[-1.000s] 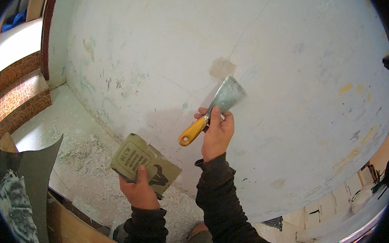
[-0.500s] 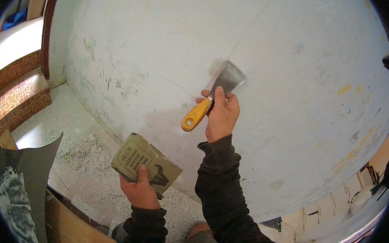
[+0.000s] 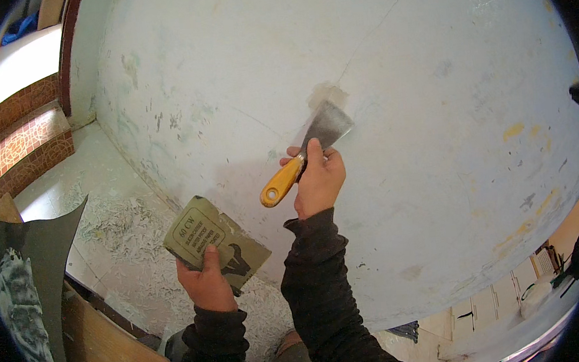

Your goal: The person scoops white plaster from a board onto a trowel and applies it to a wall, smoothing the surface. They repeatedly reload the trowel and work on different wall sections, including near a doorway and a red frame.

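Note:
My right hand (image 3: 321,178) is closed round a putty knife (image 3: 281,183) with a yellow handle and a wide grey metal blade. The blade lies close against the white wall (image 3: 426,190), pointing up and to the right. Just above it is a brownish patch (image 3: 332,94) at the lower end of a thin crack. Lower left, my left hand (image 3: 208,286) grips a folded sheet of sandpaper (image 3: 202,232), its olive printed backing facing me and the thumb on top. The fingers beneath the sheet are mostly hidden.
Scrapings (image 3: 126,228) litter the pale floor along the wall's foot. At the left are a dark curved sheet (image 3: 44,261) smeared with white, a wooden board (image 3: 115,344) and brown patterned tiled steps (image 3: 25,144). A dark cloth-like thing (image 3: 405,332) lies at lower right.
My right hand and the putty knife have moved slightly left and down, uncovering more of the brownish patch. The left hand with the sandpaper has hardly moved.

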### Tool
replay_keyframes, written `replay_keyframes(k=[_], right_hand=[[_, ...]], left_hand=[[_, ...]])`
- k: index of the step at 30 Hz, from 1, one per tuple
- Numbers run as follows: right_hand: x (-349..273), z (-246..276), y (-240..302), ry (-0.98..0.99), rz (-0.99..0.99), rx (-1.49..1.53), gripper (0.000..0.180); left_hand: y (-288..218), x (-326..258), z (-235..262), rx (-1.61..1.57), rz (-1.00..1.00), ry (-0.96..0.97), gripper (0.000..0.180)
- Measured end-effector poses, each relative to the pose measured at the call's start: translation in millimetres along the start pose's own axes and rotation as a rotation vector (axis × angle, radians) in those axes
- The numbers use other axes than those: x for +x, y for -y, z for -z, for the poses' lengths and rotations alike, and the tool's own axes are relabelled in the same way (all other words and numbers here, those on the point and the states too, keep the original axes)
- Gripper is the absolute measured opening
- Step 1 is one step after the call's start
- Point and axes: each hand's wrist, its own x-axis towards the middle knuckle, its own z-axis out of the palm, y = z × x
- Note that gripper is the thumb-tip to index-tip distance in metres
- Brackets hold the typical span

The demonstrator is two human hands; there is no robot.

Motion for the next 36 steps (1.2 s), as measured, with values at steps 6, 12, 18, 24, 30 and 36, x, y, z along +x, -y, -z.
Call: replay_keyframes(k=[6, 12, 18, 24, 30, 36], right_hand=[[-15, 6, 2, 0.048, -0.011, -0.013, 0.029], [6, -13, 13, 0.112, 0.091, -0.015, 0.036], [20, -24, 16, 0.089, 0.100, -0.031, 0.040], [21, -21, 8, 0.087, 0.100, -0.048, 0.041], [10, -15, -18, 0.074, -0.009, -0.047, 0.042], [-39, 8, -45, 0.118, -0.183, -0.070, 0.027]], left_hand=[[-1, -1, 0, 0.016, 0.001, 0.004, 0.037], [1, 1, 2, 0.018, 0.007, 0.008, 0.037], [-2, 0, 0, 0.038, 0.008, -0.005, 0.037], [1, 3, 3, 0.062, -0.008, 0.009, 0.036], [1, 2, 3, 0.013, -0.005, 0.006, 0.037], [-6, -1, 1, -0.061, -0.027, -0.009, 0.034]])
